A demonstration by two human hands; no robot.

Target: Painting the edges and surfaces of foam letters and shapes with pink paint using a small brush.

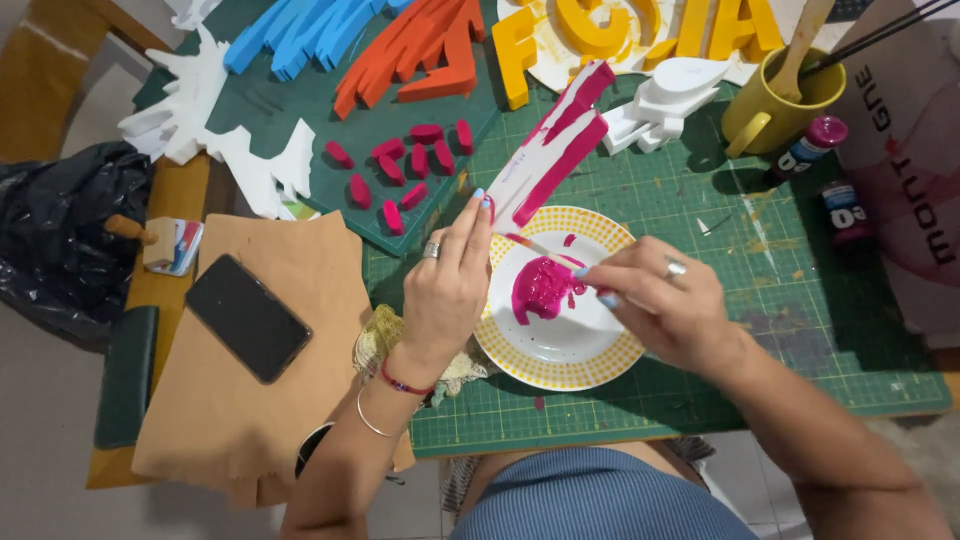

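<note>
One plate [590,360], one mug [775,105], one phone [247,317], two paint bottles [812,143].

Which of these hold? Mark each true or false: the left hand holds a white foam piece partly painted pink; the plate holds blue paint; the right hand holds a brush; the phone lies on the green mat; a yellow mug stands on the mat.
1. The left hand holds a foam piece partly painted pink: true.
2. The plate holds blue paint: false, it is pink.
3. The right hand holds a brush: true.
4. The phone lies on the green mat: false, it lies on brown paper.
5. A yellow mug stands on the mat: true.
</note>
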